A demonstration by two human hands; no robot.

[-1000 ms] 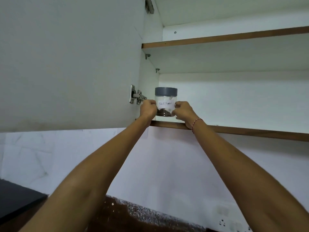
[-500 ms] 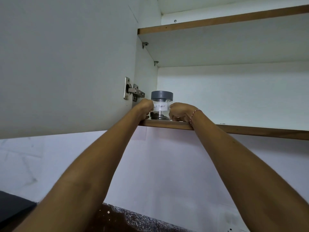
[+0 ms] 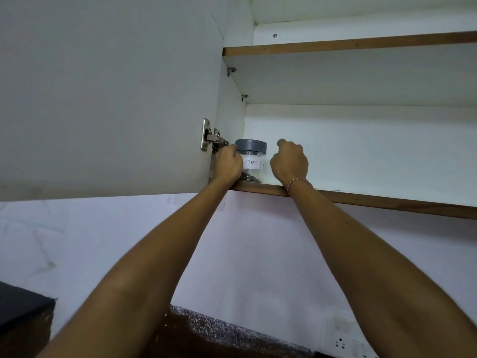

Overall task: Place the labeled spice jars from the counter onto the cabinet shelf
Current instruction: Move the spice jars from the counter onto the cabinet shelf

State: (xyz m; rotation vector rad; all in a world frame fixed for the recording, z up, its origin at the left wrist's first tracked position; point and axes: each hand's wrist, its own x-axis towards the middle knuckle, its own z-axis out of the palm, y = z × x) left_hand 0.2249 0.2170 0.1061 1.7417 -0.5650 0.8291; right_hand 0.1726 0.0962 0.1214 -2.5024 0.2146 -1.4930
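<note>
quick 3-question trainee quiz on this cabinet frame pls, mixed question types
1. True or false: the spice jar stands at the left end of the lower shelf, near the door hinge.
2. Which hand touches the jar? A) left hand B) right hand C) both
3. Fill in: the jar's lid is ___ in colour.

Key:
1. True. It sits upright close to the cabinet's left wall.
2. A. The left hand is against the jar's side; the right hand is curled beside it, with a gap between.
3. Grey.
</note>
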